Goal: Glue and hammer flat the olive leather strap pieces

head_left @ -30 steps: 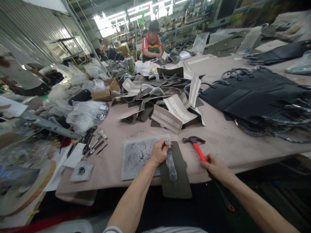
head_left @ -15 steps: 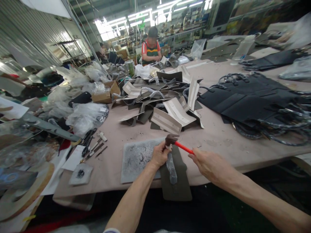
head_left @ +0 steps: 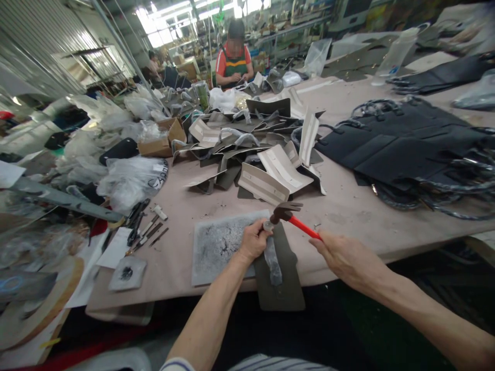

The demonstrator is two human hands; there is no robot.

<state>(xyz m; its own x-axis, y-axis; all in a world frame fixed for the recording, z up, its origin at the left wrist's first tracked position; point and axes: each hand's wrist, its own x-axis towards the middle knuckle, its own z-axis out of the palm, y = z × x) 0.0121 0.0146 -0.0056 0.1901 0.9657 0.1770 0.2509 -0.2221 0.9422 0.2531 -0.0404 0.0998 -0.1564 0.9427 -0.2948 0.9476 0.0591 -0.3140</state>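
Observation:
My left hand (head_left: 253,241) is closed round a small metal punch (head_left: 267,225), held upright on a dark olive leather piece (head_left: 281,278) that overhangs the table's front edge. A plastic-wrapped strap (head_left: 273,263) lies on that piece. My right hand (head_left: 342,255) grips the red handle of a claw hammer (head_left: 291,216), whose head hovers just above and right of the punch. Beside my left hand lies a pitted grey cutting pad (head_left: 218,246).
A heap of olive and cream leather panels (head_left: 255,154) fills the table's middle. Black bag panels with handles (head_left: 410,149) lie at right. Scissors and small tools (head_left: 145,224) and plastic bags (head_left: 127,180) sit at left. A person in a red shirt (head_left: 234,59) works at the far end.
My right hand picked the hammer up off the table and brought its head over the punch, then lifted it slightly. My left hand has stayed on the punch.

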